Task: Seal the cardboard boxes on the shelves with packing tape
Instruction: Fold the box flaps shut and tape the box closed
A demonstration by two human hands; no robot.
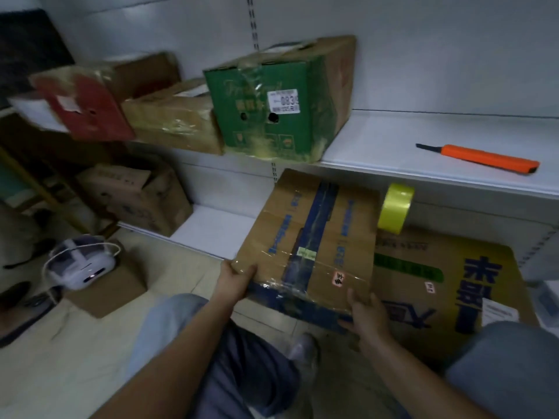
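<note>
A brown cardboard box with blue tape down its middle and clear tape across its near end tilts out from the lower shelf. My left hand grips its near left corner. My right hand grips its near right corner, thumb on top. A yellow tape roll stands on edge just right of this box, on a large flat brown box with blue print. An orange utility knife lies on the upper shelf to the right.
On the upper shelf stand a green box, a brown box and a red box, all taped. Another brown box sits on the lower shelf at left. A white device rests on a carton on the floor.
</note>
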